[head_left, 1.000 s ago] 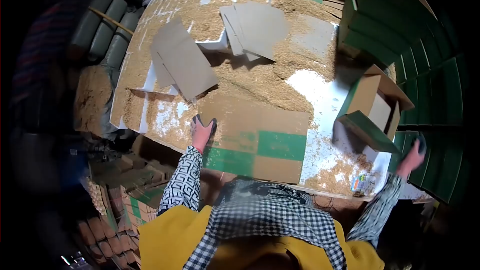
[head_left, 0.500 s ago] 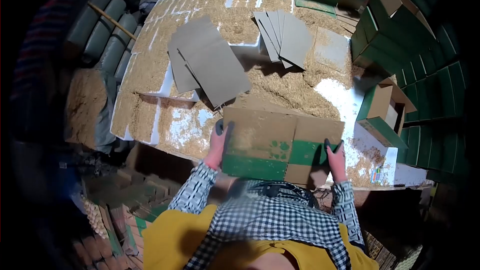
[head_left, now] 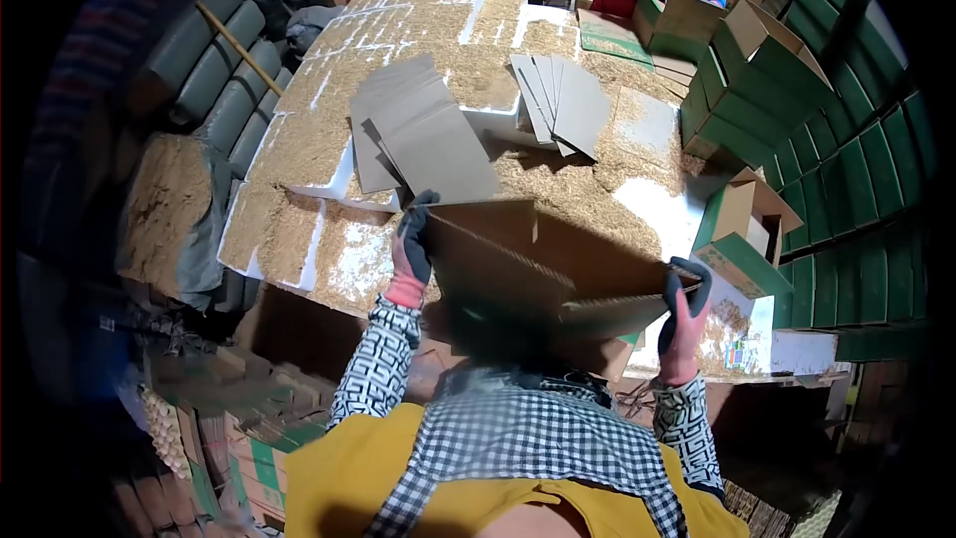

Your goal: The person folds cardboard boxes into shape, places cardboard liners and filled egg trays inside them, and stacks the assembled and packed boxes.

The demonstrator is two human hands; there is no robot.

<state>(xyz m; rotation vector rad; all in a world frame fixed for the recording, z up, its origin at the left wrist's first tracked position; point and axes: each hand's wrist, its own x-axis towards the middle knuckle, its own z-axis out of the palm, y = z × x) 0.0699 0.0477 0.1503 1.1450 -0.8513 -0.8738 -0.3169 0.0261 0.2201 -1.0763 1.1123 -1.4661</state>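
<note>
One cardboard carton (head_left: 513,284), part-opened: left hand (head_left: 412,247) grasps its left corner, right hand (head_left: 685,324) its right corner. Likely light, stiff, crushable; best held at opposite corners.

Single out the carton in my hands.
The carton held between your left hand and right hand; the other open cartons stand farther off, untouched by either.

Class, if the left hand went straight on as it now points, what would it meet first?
The left hand would probably meet the grey sheets, though depth is unclear.
</note>
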